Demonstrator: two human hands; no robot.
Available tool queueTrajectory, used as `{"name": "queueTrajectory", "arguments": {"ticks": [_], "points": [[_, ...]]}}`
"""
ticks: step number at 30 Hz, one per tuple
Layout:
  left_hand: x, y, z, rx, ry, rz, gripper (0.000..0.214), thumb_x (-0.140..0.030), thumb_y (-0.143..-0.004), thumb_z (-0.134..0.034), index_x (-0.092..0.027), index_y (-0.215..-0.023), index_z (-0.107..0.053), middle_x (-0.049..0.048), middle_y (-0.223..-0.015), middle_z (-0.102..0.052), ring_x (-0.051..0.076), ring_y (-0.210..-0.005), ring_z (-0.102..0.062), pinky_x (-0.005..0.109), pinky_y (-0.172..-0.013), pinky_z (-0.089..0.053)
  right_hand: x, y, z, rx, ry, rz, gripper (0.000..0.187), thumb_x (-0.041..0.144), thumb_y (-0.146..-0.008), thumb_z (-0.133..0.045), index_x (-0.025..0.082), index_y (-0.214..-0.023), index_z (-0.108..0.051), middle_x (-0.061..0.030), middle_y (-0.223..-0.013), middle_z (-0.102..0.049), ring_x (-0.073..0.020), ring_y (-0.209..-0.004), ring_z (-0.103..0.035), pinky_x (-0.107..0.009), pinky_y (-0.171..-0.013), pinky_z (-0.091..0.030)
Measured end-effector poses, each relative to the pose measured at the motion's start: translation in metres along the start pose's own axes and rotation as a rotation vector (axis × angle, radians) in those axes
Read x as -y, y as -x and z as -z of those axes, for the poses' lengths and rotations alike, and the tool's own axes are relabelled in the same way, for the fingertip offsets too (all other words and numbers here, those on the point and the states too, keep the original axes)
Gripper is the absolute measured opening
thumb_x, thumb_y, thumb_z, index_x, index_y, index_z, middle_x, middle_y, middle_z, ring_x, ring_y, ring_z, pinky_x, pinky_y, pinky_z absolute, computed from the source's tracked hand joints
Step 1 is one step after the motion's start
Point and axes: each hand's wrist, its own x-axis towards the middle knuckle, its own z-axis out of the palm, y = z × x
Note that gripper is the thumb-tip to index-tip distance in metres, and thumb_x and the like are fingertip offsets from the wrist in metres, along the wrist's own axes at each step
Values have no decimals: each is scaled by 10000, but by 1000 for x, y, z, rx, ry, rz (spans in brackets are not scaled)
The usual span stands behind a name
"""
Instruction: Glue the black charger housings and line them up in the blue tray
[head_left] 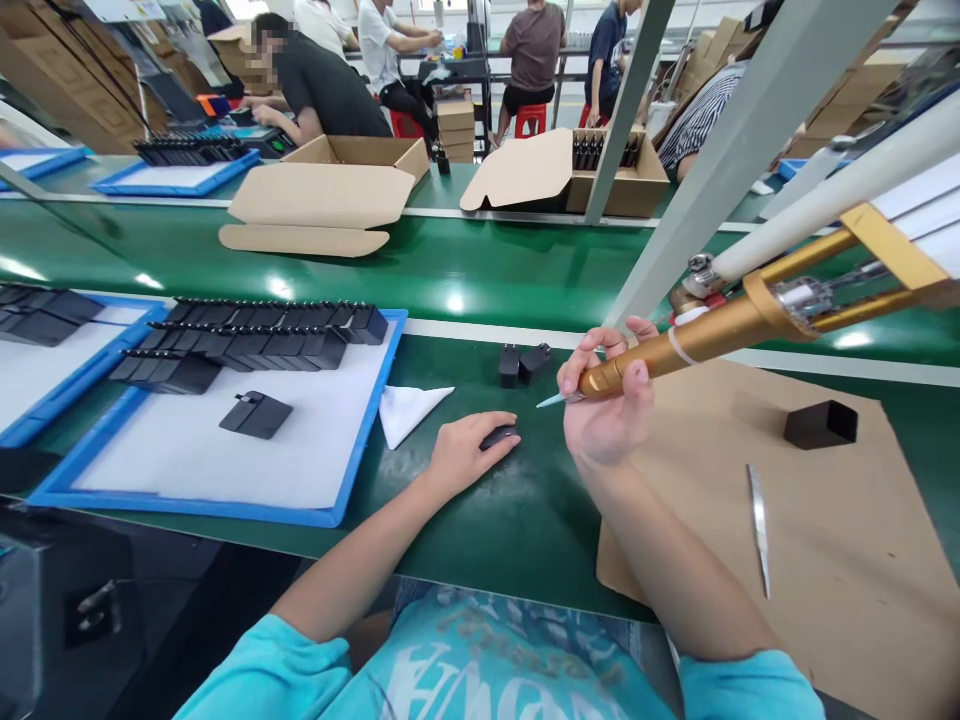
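My left hand (472, 455) rests on the green bench with fingers closed around a small black plastic part (499, 436), mostly covered by the fingers. My right hand (611, 400) is raised and grips a gold dispensing pen (675, 352). The pen's pale blue tapered nozzle (551, 401) points left, above and to the right of the black part, apart from it. Just beyond, two black plug-like pieces (510, 366) stand close together on the bench. A folded white cloth (409, 412) lies left of my left hand.
A blue-rimmed tray (341, 495) holds rows of black housings and one separate housing (256, 414). At right, cardboard (697, 520) carries tweezers (758, 530) and a hollow black housing (822, 425). A grey post (720, 160) slants overhead. Beyond the green belt (435, 270), cardboard boxes and several people appear.
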Motion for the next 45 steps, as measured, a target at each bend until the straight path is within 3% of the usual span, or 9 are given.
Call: {"name": "queueTrajectory", "arguments": {"ticks": [10,22,29,35,41,45], "points": [[-8,-3,4,36,104,97,183,-373,-903,-619,-239,-1025,-598,11,-1117,-738,193,-992,-710,310,-847,-553,-1,0,1,21,-12,0,342,478,-805,-569,302,-1086,-483,51,-828,-564,-59,-456,-491,-254,-446,-339],[-16,-7,6,-1,-148,-40,106,-321,-938,-569,-218,-943,-547,22,-1094,-751,173,-851,-738,282,-671,-547,-1,-2,2,7,0,-19,365,509,-786,-590,302,-1068,-484,56,-795,-559,-64,-457,-488,-253,-429,-336],[-16,-8,10,82,22,98,138,-345,-937,-570,-228,-944,-498,19,-1103,-748,180,-927,-728,293,-731,-550,-1,-3,2,24,-10,-1,349,497,-798,-586,287,-1060,-488,55,-793,-565,-58,-453,-490,-264,-453,-341],[-19,-10,12,117,-80,89,119,-343,-921,-569,-231,-935,-528,10,-1111,-746,189,-896,-729,292,-691,-538,-3,-2,1,17,25,-5,351,523,-800,-574,297,-1049,-476,59,-780,-548,-63,-450,-475,-265,-451,-359],[-27,-15,14,131,-36,189,119,-337,-892,-601,-239,-898,-534,-18,-1056,-754,177,-812,-714,287,-658,-523,-3,-2,1,35,-7,18,296,482,-817,-570,284,-1022,-489,51,-784,-564,-65,-460,-485,-264,-455,-345],[-25,-15,10,124,-13,156,102,-319,-899,-583,-231,-903,-531,8,-1057,-739,189,-901,-689,322,-777,-522,-2,-2,1,23,15,-9,337,516,-803,-575,288,-1032,-476,50,-770,-552,-71,-455,-465,-268,-452,-335]]}}
